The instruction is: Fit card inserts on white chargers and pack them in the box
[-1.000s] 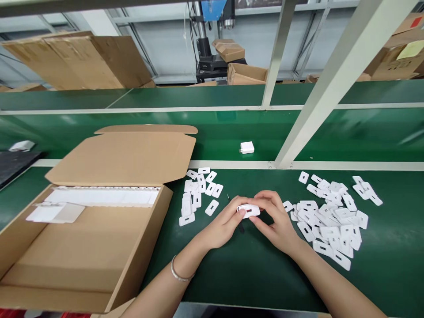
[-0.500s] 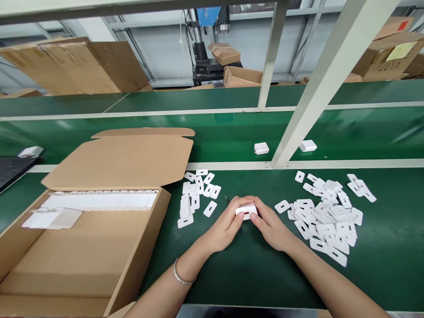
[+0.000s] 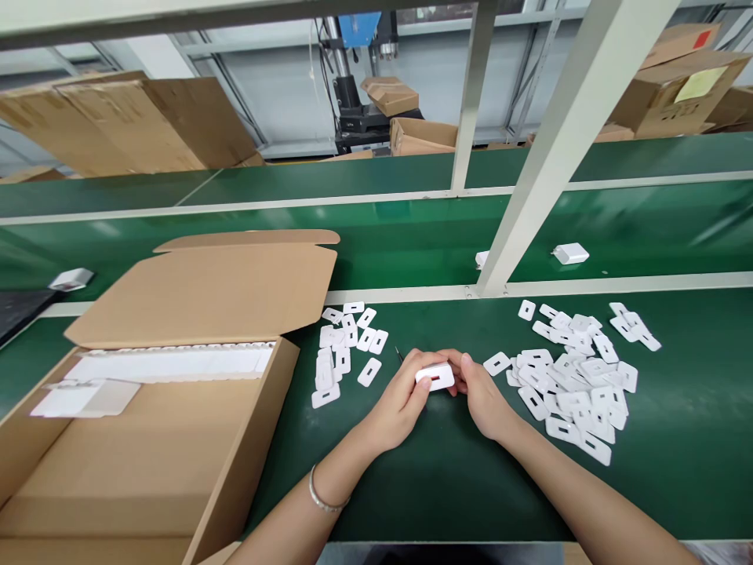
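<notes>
Left hand (image 3: 403, 400) & right hand (image 3: 483, 392) both pinched tight on white plastic part (image 3: 435, 376) btwn fingertips, above green mat (image 3: 447, 471).

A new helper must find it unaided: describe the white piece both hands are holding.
Start at the open cardboard box on the green bench; to its right lie two scatters of flat white plates. Between them, the left hand and right hand grip one thicker white block. Unlike the loose plates, it is chunky and raised off the mat.
</notes>
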A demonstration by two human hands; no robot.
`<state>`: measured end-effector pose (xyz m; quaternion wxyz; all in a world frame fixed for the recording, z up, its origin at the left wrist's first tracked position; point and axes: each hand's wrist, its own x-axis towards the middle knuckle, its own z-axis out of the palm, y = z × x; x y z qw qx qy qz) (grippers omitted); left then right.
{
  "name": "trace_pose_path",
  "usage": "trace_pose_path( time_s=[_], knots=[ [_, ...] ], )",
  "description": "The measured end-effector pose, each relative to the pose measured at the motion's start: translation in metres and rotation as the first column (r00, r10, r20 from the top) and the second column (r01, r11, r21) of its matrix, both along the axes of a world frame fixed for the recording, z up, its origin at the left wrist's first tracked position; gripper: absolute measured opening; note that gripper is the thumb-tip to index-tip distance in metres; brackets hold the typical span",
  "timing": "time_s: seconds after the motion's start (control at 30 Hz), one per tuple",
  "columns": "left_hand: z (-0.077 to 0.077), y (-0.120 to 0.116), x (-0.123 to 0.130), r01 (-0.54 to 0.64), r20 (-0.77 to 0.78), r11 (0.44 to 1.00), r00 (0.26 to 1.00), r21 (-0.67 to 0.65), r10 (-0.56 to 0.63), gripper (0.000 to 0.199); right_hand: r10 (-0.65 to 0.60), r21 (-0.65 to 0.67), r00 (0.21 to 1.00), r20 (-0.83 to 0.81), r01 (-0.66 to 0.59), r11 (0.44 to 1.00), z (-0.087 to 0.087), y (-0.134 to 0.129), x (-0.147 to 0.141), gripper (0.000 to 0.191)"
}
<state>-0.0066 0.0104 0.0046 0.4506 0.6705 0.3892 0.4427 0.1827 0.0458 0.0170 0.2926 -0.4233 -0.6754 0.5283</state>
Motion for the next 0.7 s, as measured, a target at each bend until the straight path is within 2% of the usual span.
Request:
trace_pose_path(
  time_s=[0.4,0.5,0.6,0.7],
  knots=[
    [0.0004,-0.0004,0.0004,-0.034,-0.046,0.999,0.998,-0.007,0.033,0.038,0.051,0.117,0.999,-0.014,-0.049,0.992,-0.0001,-0.0018,0.0003,0.059],
    [0.0008,-0.0007,0.0004,-0.065,-0.053,0.998,0.997,-0.021,0.064,0.038,0.010,0.217,0.999,0.039,-0.019,0.976,-0.0015,-0.0027,0.0000,0.055],
    [0.0022,0.0004,0.0004,-0.135,-0.041,0.989,0.990,-0.058,0.132,0.038,-0.067,0.429,0.992,0.102,0.017,0.903,0.0012,-0.0022,-0.0001,0.045],
    [0.0026,0.0031,0.0002,-0.181,-0.038,0.980,0.983,-0.087,0.178,0.037,-0.050,0.594,0.993,0.108,-0.024,0.804,0.0049,0.0006,0.0000,0.035]
  ],
)
